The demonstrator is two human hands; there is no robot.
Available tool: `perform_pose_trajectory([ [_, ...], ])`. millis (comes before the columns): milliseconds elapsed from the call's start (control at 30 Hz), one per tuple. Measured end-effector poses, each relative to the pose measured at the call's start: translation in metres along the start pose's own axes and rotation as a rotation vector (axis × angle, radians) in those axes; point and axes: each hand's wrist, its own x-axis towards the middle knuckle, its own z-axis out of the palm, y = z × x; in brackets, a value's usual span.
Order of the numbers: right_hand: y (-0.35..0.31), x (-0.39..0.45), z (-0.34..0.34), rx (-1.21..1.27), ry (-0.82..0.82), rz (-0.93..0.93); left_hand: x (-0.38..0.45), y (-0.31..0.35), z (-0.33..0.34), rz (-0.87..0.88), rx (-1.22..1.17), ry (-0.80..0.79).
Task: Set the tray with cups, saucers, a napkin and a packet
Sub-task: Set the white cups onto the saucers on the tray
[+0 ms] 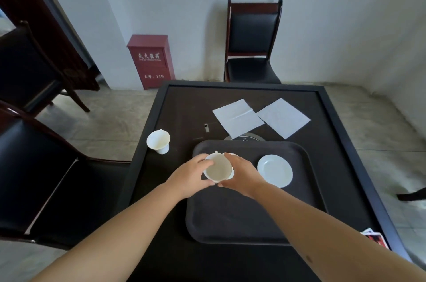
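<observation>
- White cup [217, 168] cradled between my left hand [191, 174] and right hand [242, 174], fingers of both curled round its wall; two-handed hold likely to steady it as it settles.
- Cup sits at the tray's [230, 219] far-left part, apparently on a saucer; only a sliver of white shows beneath.
- Bare saucer [275, 170] just right, on the tray, likely waiting for the second cup [158, 141], which stands off-tray at the table's [184, 106] left edge.
- Two napkins [260, 117] lie beyond the tray, within reach.
- Red packet [374, 239] at near-right table edge, not yet placed.
</observation>
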Motion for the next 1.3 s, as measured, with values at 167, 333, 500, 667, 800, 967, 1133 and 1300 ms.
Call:
perform_pose_trajectory([
  [167,0.031,-0.037,-0.022,-0.021,0.043,0.051,0.006,0.041,0.028,0.02,0.015,-0.046],
  [333,0.062,-0.065,-0.046,-0.013,0.086,0.075,0.021,0.075,0.054,0.05,0.026,-0.067],
  [500,0.097,-0.077,-0.072,-0.009,0.098,0.109,0.045,0.106,0.078,0.07,0.015,-0.07],
  [667,0.127,-0.073,-0.1,0.003,0.074,0.129,0.074,0.131,0.098,0.011,-0.044,-0.055],
  [800,0.145,-0.06,-0.11,0.02,0.06,0.111,0.095,0.141,0.11,-0.076,-0.077,-0.032],
  [967,0.163,-0.044,-0.112,0.043,0.024,0.114,0.113,0.138,0.121,-0.12,-0.085,-0.056],
  [1133,0.179,-0.029,-0.11,0.042,0.015,0.124,0.129,0.133,0.13,-0.141,-0.081,-0.073],
  [1300,0.195,-0.018,-0.107,0.032,0.001,0.149,0.147,0.132,0.138,-0.141,-0.044,-0.114],
])
